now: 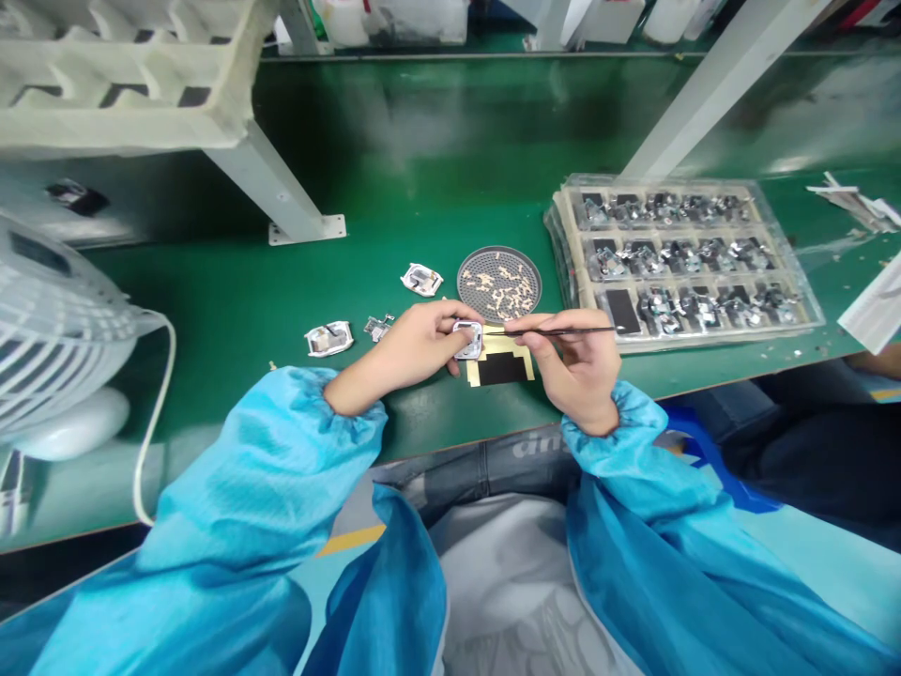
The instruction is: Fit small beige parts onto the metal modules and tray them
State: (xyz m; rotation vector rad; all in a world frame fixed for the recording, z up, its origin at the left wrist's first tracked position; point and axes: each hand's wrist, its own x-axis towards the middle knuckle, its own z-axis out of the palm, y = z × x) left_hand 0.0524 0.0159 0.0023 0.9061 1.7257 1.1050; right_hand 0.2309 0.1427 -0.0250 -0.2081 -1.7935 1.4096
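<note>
My left hand (415,345) grips a small silver metal part (468,340) just above the green bench. My right hand (577,361) holds thin black tweezers (563,330), whose tip points left at that part. Under both hands lies a yellow sheet with a black patch (501,366). Right behind the hands sits a round grey mesh dish (470,268) with several small tan pieces on it.
Three more silver parts (328,339) (420,279) (378,326) lie to the left on the green bench (232,300). A clear tray (809,305) of several parts stands at the right. A white fan (49,319) and its cord (159,404) sit far left. White frame legs (282,192) rise behind.
</note>
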